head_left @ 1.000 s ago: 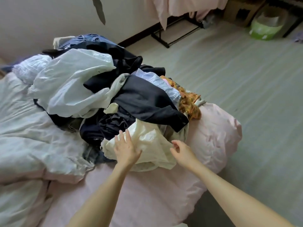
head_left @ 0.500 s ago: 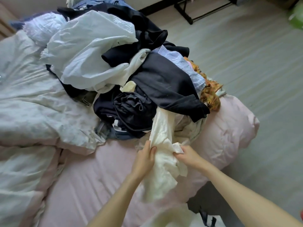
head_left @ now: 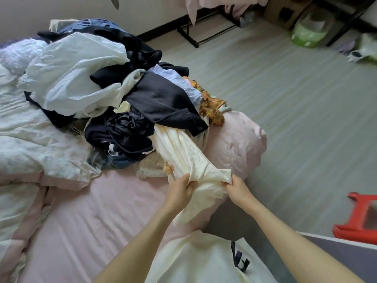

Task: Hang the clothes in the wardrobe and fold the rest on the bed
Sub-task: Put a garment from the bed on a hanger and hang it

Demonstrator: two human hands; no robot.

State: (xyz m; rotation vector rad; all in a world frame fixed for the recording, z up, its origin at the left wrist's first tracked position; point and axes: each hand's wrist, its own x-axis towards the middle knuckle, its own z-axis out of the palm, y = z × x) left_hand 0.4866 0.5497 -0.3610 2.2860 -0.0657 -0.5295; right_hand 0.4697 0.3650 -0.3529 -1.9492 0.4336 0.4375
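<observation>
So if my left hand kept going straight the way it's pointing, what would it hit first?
Probably the cream garment that the left hand already grips, then the dark clothes in the pile; depth is unclear.

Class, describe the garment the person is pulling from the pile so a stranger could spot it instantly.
Start at the pink bed and find the clothes heap. At its near edge a cream garment stretches toward both hands. Unlike its dark neighbours, it is pale yellow and pulled taut.
</observation>
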